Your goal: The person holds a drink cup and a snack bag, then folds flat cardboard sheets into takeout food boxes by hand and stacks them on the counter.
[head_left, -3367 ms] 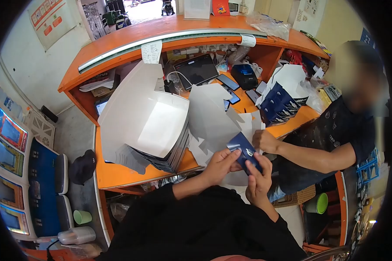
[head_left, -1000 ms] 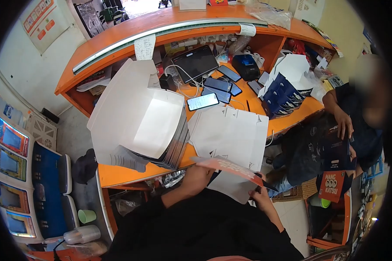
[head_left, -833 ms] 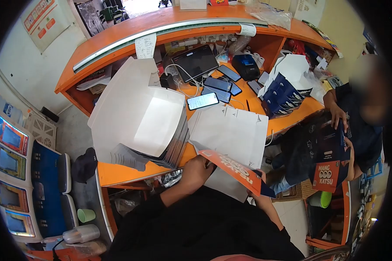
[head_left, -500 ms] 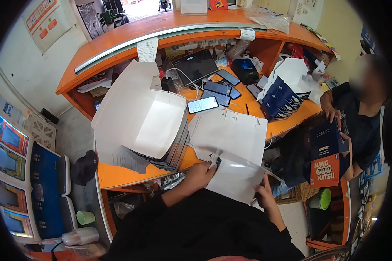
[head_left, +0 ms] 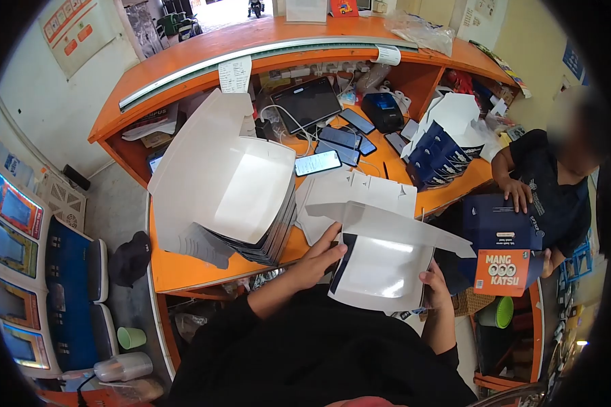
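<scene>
Orange desk (head_left: 183, 275): curves below a raised ledge (head_left: 305, 37); clock directions here run from the held box.
White-lined box (head_left: 380, 271): at the desk's near edge, before the person's body, its inside tipped toward the head, presumably so the folds show. A long flap (head_left: 394, 220) stands along its 12 o'clock side.
Left hand (head_left: 324, 258): at 9 o'clock, thumb and fingers pinching the side wall.
Right hand (head_left: 438, 288): near 4 o'clock, thumb pressing the opposite wall, fingers partly hidden; gripping both sides probably keeps the walls up.
Tall stack (head_left: 251, 190): at 10 o'clock, similar boxes nested together, likely to save room.
Flat sheets (head_left: 373, 193): at 12 o'clock, just beyond the flap, pale face up, within easy reach.
Blue boxes (head_left: 441, 159): at 1 o'clock, also nested.
Lit phone (head_left: 318, 163): at 11 o'clock, screen up, perhaps for reading.
Co-worker (head_left: 560, 197): at 2 o'clock, steadying a blue-and-orange box (head_left: 501, 271) with both hands.
</scene>
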### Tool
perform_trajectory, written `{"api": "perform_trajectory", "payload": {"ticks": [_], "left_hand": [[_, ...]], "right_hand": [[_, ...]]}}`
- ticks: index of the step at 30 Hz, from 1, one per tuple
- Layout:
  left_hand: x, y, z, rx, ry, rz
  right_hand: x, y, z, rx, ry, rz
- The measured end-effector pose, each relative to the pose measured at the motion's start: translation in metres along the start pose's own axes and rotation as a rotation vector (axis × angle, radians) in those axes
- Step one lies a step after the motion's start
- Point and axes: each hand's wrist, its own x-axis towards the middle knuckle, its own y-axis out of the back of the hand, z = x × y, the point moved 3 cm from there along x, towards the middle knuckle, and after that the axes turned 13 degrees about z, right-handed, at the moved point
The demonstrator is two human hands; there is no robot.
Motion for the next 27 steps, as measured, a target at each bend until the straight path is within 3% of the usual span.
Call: {"api": "perform_trajectory", "payload": {"ticks": [4, 9, 13, 16, 19, 22, 24, 27], "left_hand": [[-0.001, -0.005, 0.012, -0.232, 0.123, -0.011], [0.003, -0.009, 0.037, -0.11, 0.171, 0.078], [0.002, -0.014, 0.054, -0.295, 0.031, -0.048], [0.002, -0.007, 0.059, -0.194, 0.016, -0.157], [0.001, -0.009, 0.06, -0.065, -0.052, -0.092], [0.001, -0.001, 0.049, -0.212, -0.113, -0.076], [-0.004, -0.001, 0.059, 0.13, -0.469, -0.159], [-0.018, -0.016, 0.074, 0.51, -0.717, -0.116]], "right_hand": [[-0.002, -0.005, -0.001, 0.07, -0.028, -0.031], [-0.007, -0.021, -0.019, 0.004, 0.071, -0.039], [-0.006, -0.022, -0.022, 0.034, 0.05, -0.001], [-0.007, -0.022, -0.023, 0.021, 0.101, 0.046], [-0.007, -0.021, -0.026, 0.039, 0.071, 0.017], [-0.002, -0.014, -0.034, 0.065, 0.02, -0.003], [-0.002, -0.008, -0.035, 0.079, 0.013, 0.02], [0.001, -0.003, -0.027, 0.177, -0.004, 0.037]]}}
